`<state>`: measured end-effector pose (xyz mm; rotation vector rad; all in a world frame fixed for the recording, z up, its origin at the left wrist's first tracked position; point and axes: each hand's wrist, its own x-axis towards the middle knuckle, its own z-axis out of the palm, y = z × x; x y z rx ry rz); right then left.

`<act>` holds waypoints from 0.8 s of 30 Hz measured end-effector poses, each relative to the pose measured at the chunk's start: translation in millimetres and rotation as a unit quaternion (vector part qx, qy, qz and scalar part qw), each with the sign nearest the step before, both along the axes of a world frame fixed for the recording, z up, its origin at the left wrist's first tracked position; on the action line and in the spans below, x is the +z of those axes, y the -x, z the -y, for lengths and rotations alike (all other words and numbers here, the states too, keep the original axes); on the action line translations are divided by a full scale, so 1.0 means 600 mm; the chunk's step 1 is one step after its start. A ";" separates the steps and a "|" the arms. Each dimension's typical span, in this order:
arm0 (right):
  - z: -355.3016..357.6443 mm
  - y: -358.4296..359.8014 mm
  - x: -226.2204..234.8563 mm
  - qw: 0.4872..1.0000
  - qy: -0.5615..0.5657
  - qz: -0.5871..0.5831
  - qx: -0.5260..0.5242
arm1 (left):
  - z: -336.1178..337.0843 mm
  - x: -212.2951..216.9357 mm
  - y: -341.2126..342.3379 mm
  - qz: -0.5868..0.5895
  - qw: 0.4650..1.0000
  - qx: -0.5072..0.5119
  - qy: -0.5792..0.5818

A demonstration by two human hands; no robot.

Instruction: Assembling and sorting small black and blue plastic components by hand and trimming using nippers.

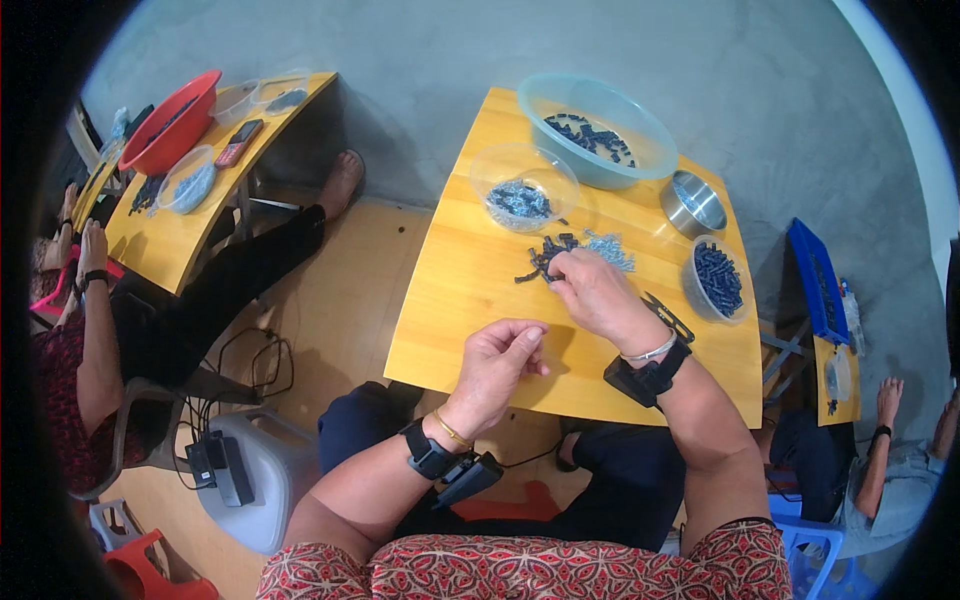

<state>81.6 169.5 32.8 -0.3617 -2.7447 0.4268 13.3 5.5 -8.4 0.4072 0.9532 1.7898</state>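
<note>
Grip of the right hand [597, 292] palm-down at dark pieces [547, 254]

My one fisheye view looks down and forward from the wearer's head, the yellow surface [445, 315] close below, around frame centre.

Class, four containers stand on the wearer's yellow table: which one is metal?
The small silver bowl, between the large pale-blue basin and the clear tub of dark pieces. Its shiny, opaque wall sets it apart; the other three are see-through.
</note>
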 end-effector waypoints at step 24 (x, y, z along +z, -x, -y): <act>0.092 -0.072 0.023 0.995 0.059 -0.048 0.060 | -0.003 0.008 0.001 0.008 0.998 -0.043 0.039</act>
